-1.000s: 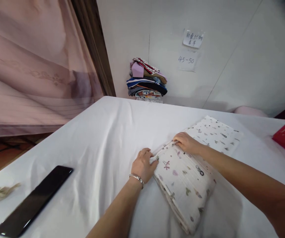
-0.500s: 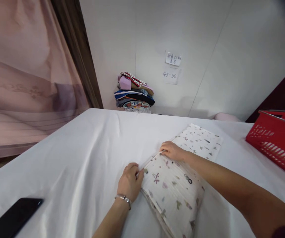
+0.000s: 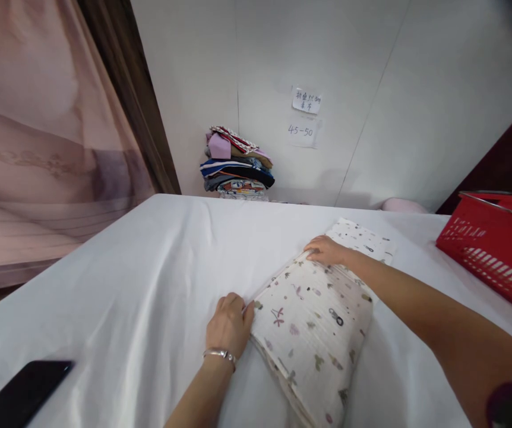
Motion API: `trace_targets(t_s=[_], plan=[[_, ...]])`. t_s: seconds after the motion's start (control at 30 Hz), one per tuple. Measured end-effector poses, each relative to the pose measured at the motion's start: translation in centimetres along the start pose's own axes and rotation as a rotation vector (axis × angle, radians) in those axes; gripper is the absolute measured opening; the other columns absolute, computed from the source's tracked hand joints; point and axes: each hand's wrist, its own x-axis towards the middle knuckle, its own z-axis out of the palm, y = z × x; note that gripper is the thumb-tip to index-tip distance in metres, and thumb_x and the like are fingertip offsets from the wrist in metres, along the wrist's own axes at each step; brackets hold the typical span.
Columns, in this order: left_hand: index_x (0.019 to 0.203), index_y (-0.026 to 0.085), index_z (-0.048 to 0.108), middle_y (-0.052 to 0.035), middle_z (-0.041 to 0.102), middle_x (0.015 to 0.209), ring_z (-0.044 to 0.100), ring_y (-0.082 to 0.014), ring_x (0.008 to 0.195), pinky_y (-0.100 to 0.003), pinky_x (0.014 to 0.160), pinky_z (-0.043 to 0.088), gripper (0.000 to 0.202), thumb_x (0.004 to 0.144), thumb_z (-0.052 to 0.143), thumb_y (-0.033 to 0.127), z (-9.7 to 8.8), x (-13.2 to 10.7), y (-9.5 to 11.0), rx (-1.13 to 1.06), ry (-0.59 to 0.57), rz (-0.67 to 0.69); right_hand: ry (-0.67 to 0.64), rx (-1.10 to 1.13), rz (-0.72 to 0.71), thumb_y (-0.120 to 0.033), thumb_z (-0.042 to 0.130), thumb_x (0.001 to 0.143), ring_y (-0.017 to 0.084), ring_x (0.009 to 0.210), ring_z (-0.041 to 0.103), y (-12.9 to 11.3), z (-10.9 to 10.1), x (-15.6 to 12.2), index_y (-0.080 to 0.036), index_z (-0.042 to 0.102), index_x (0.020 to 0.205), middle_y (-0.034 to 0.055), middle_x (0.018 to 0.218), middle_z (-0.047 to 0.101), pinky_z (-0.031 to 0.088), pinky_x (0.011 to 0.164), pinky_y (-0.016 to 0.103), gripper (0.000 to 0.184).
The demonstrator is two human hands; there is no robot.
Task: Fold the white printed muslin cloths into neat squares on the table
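Note:
A white cloth [image 3: 303, 327] printed with small plants and figures lies slantwise, folded in layers, in the head view. My left hand [image 3: 229, 324], with a silver bracelet at the wrist, is closed at the cloth's left corner, thumb against the fold. My right hand [image 3: 326, 249] grips the upper layer's edge farther up, fingers curled over it and their tips partly hidden. Beyond that hand, the far end of the lower layer [image 3: 360, 235] shows flat. The near end of the cloth runs down to the frame's bottom.
A white sheet [image 3: 117, 285] covers the table. A black phone-like slab [image 3: 24, 392] lies front left, and a red plastic basket [image 3: 483, 238] stands at right. Behind the table's far edge is a pile of folded fabrics [image 3: 238, 163]. A pink curtain [image 3: 28, 148] hangs at left.
My right hand has moved away and to the right along the cloth, drawing the upper layer farther over the lower one. My left hand stays at the corner.

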Motion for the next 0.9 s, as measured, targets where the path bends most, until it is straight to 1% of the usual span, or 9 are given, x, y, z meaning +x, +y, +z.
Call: trace_targets(t_s=[0.1, 0.13, 0.2, 0.3, 0.43, 0.57, 0.67, 0.8, 0.9], plan=[[0.064, 0.019, 0.048, -0.0038, 0.055, 0.084, 0.050, -0.0191, 0.087, -0.029, 0.064, 0.041, 0.031, 0.089, 0.038, 0.034, 0.0, 0.0, 0.0, 0.007, -0.013, -0.003, 0.065, 0.013, 0.041, -0.034, 0.058, 0.076, 0.025, 0.106, 0.052, 1.5, -0.3, -0.3, -0.022, 0.063, 0.105, 0.0080, 0.111, 0.061, 0.038, 0.092, 0.040, 0.032], [0.064, 0.019, 0.048, -0.0039, 0.056, 0.084, 0.050, -0.0191, 0.087, -0.029, 0.063, 0.041, 0.030, 0.089, 0.039, 0.034, -0.1, 0.1, 0.0, 0.009, -0.015, -0.002, 0.093, 0.027, 0.053, -0.031, 0.057, 0.075, 0.024, 0.106, 0.052, 1.8, -0.2, -0.5, -0.021, 0.064, 0.103, 0.0084, 0.111, 0.061, 0.040, 0.091, 0.040, 0.031], [0.064, 0.019, 0.049, -0.0040, 0.056, 0.084, 0.050, -0.0190, 0.087, -0.029, 0.063, 0.041, 0.031, 0.089, 0.039, 0.035, -0.1, 0.1, 0.0, 0.013, -0.014, 0.004, 0.134, 0.057, 0.069, -0.026, 0.055, 0.075, 0.023, 0.102, 0.054, 2.1, 0.2, -0.7, -0.021, 0.065, 0.097, 0.0081, 0.105, 0.063, 0.041, 0.090, 0.039, 0.025], [0.063, 0.019, 0.048, -0.0038, 0.056, 0.083, 0.051, -0.0186, 0.085, -0.028, 0.062, 0.040, 0.032, 0.089, 0.038, 0.036, -0.1, 0.1, 0.0, 0.019, -0.012, 0.007, 0.180, 0.040, 0.025, -0.023, 0.051, 0.078, 0.023, 0.098, 0.053, 1.9, 0.7, -1.1, -0.020, 0.065, 0.090, 0.0078, 0.099, 0.063, 0.041, 0.089, 0.040, 0.018], [0.062, 0.020, 0.047, -0.0031, 0.056, 0.083, 0.051, -0.0181, 0.084, -0.027, 0.060, 0.040, 0.033, 0.089, 0.038, 0.036, -0.2, 0.1, 0.1, 0.018, -0.020, 0.001, 0.243, -0.029, -0.064, -0.023, 0.049, 0.081, 0.022, 0.096, 0.051, 1.3, 0.9, -1.3, -0.019, 0.065, 0.087, 0.0089, 0.098, 0.060, 0.040, 0.087, 0.040, 0.017], [0.062, 0.019, 0.048, -0.0033, 0.056, 0.082, 0.051, -0.0183, 0.084, -0.027, 0.061, 0.039, 0.033, 0.088, 0.038, 0.037, -0.3, 0.1, 0.1, 0.011, -0.016, 0.003, 0.192, -0.027, -0.118, -0.024, 0.047, 0.083, 0.022, 0.093, 0.051, 1.2, 1.1, -1.2, -0.021, 0.065, 0.089, 0.0080, 0.095, 0.060, 0.040, 0.085, 0.040, 0.020], [0.062, 0.019, 0.048, -0.0033, 0.056, 0.082, 0.051, -0.0182, 0.084, -0.028, 0.060, 0.039, 0.033, 0.088, 0.038, 0.037, -0.3, 0.1, 0.1, 0.007, -0.012, 0.000, 0.151, -0.009, -0.097, -0.023, 0.048, 0.082, 0.023, 0.094, 0.050, 1.3, 1.3, -1.0, -0.021, 0.065, 0.092, 0.0083, 0.096, 0.061, 0.040, 0.084, 0.040, 0.019], [0.062, 0.019, 0.048, -0.0032, 0.056, 0.082, 0.051, -0.0182, 0.084, -0.028, 0.061, 0.038, 0.032, 0.088, 0.039, 0.036, -0.3, 0.1, 0.1, -0.001, -0.011, -0.004, 0.123, -0.007, -0.088, -0.018, 0.050, 0.079, 0.021, 0.087, 0.050, 0.8, 1.0, -0.8, -0.019, 0.061, 0.075, 0.0071, 0.085, 0.060, 0.040, 0.082, 0.037, 0.012], [0.062, 0.019, 0.048, -0.0030, 0.056, 0.082, 0.050, -0.0181, 0.084, -0.028, 0.061, 0.038, 0.032, 0.088, 0.039, 0.036, -0.2, 0.1, 0.1, 0.002, -0.015, 0.000, 0.185, 0.032, -0.035, -0.015, 0.050, 0.079, 0.020, 0.086, 0.050, 0.3, 0.7, -0.7, -0.019, 0.056, 0.071, 0.0061, 0.084, 0.059, 0.040, 0.081, 0.035, 0.011]])
